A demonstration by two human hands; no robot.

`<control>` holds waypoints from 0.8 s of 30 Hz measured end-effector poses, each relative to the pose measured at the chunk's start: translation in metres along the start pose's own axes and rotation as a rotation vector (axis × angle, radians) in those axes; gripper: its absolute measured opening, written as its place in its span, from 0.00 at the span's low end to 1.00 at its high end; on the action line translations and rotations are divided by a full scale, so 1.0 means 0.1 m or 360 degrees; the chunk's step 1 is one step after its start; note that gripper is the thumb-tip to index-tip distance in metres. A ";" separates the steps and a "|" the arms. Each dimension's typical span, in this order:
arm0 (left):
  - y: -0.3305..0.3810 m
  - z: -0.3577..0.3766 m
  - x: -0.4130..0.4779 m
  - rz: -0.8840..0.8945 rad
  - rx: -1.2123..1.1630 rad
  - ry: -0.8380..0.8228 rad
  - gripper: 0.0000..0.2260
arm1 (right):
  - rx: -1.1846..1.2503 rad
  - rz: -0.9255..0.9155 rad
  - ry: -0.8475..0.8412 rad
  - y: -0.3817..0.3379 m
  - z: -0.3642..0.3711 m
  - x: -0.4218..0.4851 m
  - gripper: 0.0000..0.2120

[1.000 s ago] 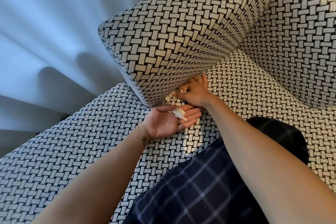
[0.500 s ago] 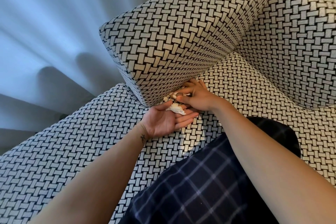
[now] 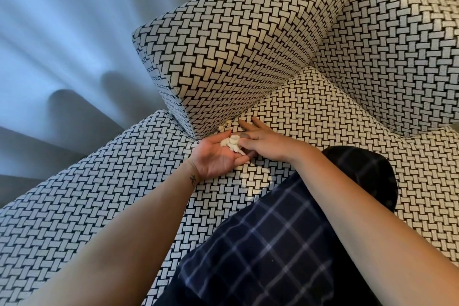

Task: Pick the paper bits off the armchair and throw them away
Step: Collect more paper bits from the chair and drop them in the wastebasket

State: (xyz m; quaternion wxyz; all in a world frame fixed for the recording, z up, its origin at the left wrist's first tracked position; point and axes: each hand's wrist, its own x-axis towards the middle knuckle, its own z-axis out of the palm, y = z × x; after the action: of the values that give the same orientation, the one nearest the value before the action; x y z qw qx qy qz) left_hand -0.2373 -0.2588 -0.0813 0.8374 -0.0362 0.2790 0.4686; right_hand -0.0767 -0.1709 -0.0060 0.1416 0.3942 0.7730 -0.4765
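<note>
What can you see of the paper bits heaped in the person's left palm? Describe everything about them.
The paper bits are small, torn, crumpled off-white scraps, heaped loosely on the upturned left hand at the base of its fingers. The right hand touches the heap with its thumb. All is held above the armchair seat.

No legible words, numbers, labels or brand marks anywhere. On the armchair (image 3: 236, 32) only a black-and-white woven pattern, nothing to read. On the inner left wrist a small dark mark (image 3: 193, 178), perhaps a tattoo, too small to make out as a letter or a sign.
</note>
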 end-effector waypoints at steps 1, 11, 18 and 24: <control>-0.01 0.01 0.00 0.0014 0.0009 0.0005 0.22 | 0.0035 -0.0001 0.0007 0.00 0.00 -0.01 0.20; -0.02 0.05 -0.03 0.0023 -0.0094 0.0019 0.18 | 0.0198 0.0035 0.0140 -0.03 0.01 0.01 0.20; -0.02 0.03 -0.01 0.0027 -0.0065 -0.0042 0.18 | 0.0450 0.0030 0.0281 -0.09 0.00 -0.09 0.19; -0.03 0.02 -0.01 0.0053 -0.0055 -0.0076 0.17 | 0.0589 0.0018 0.0262 -0.11 0.01 -0.11 0.20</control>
State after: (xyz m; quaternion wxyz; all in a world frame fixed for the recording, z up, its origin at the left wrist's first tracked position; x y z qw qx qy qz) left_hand -0.2341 -0.2607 -0.0793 0.8352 -0.0347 0.2514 0.4879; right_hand -0.0781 -0.1795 0.0065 0.0059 0.4555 0.6789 -0.5759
